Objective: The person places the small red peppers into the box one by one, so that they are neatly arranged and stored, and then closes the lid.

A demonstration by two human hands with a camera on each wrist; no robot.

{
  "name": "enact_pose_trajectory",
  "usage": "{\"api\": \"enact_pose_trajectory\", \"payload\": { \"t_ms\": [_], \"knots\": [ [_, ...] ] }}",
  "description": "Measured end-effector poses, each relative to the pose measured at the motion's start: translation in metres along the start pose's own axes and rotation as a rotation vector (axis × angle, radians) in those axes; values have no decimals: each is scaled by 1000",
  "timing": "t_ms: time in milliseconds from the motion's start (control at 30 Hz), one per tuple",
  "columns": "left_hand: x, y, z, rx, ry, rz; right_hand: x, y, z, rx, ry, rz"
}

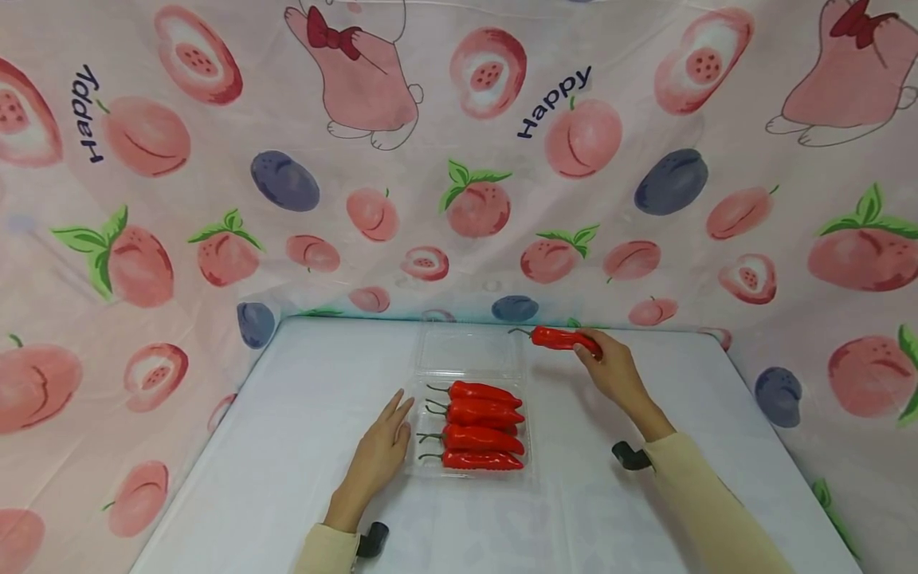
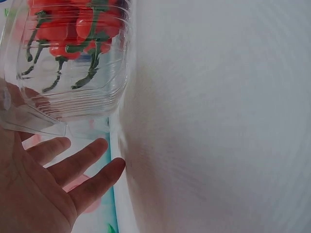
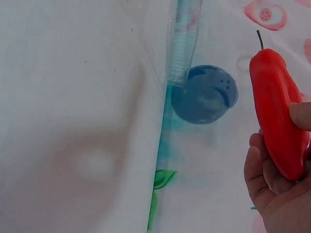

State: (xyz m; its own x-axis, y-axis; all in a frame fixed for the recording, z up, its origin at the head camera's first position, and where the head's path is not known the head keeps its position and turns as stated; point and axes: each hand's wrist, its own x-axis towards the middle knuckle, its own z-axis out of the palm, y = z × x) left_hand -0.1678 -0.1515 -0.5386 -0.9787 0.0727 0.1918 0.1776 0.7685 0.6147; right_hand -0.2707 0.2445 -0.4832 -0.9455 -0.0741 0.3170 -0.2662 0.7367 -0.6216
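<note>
Several red peppers (image 1: 482, 437) with green stems lie side by side in a clear plastic clamshell box (image 1: 469, 476), its lid (image 1: 469, 351) folded back away from me. My left hand (image 1: 380, 446) is at the box's left side, fingers extended; in the left wrist view its fingers (image 2: 80, 165) are spread beside the box wall (image 2: 87, 109). Up and to the right of the box, my right hand (image 1: 610, 367) holds one red pepper (image 1: 559, 339) above the table, stem pointing left. The right wrist view shows this pepper (image 3: 277, 111) between thumb and fingers.
The white table (image 1: 287, 414) ends at the back against a fruit-patterned cloth (image 1: 402, 215), which also hangs along both sides. A black wrist mount (image 1: 631, 456) is on the right wrist and another mount (image 1: 373, 540) on the left.
</note>
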Motion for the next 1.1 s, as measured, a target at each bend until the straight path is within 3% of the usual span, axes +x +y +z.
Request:
{"api": "enact_pose_trajectory", "payload": {
  "t_ms": [533, 1100],
  "knots": [
    [0, -1, 0, 2, -11, -19, -21, -21, 2, 44, 43, -77],
    [0, 0, -1, -9, -18, -18, -40, -49, 15, 79, 5, -124]
  ]
}}
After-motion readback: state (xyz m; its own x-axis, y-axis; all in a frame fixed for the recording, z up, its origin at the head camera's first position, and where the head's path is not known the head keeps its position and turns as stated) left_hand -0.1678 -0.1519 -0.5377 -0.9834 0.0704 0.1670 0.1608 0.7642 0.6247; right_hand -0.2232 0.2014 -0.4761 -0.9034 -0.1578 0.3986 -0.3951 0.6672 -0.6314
